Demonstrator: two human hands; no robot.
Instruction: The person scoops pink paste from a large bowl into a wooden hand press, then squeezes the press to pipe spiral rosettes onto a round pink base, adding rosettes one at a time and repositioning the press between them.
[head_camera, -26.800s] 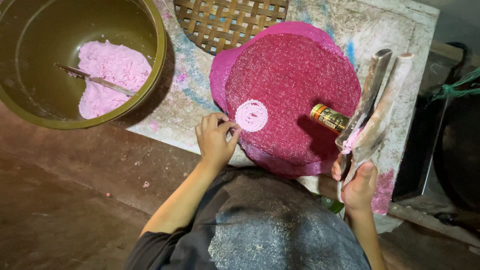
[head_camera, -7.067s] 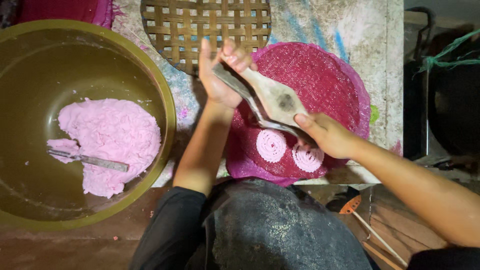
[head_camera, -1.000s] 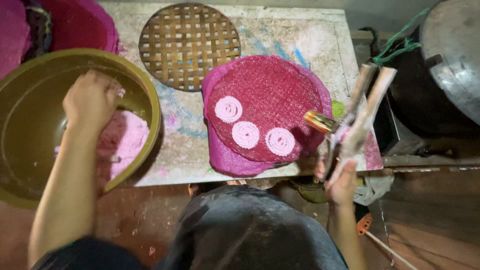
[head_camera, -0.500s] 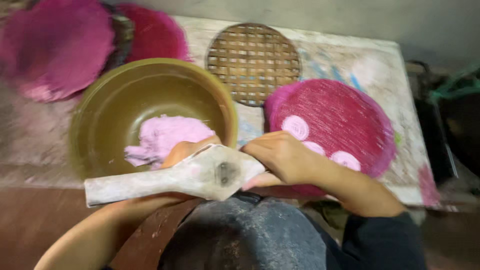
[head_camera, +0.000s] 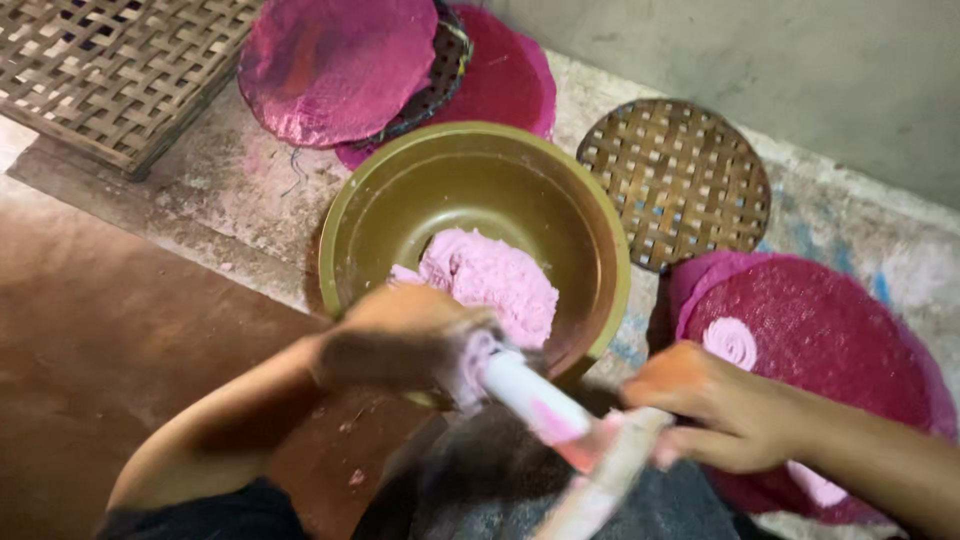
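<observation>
My left hand (head_camera: 400, 340) is closed over the top end of a long wooden press (head_camera: 545, 405), which is whitish and smeared with pink. My right hand (head_camera: 710, 410) grips the same press lower down, just in front of my lap. Motion blurs both hands. Right behind them stands an olive-green bowl (head_camera: 600, 235) with a lump of pink dough (head_camera: 490, 280) in it. To the right lies a round pink mesh mat (head_camera: 850, 340) carrying a coiled pink dough spiral (head_camera: 732, 342) and a second spiral (head_camera: 815, 485) near my right forearm.
A round woven bamboo tray (head_camera: 675, 180) lies behind the bowl on the stained worktop (head_camera: 880, 250). More pink mesh mats (head_camera: 340, 60) are stacked at the back. A rectangular bamboo lattice (head_camera: 110, 70) sits at the far left. A brown floor (head_camera: 110, 330) runs along the left.
A second ago my left hand was in the bowl and my right held the press off to the right. Both hands now hold the press in front of the bowl.
</observation>
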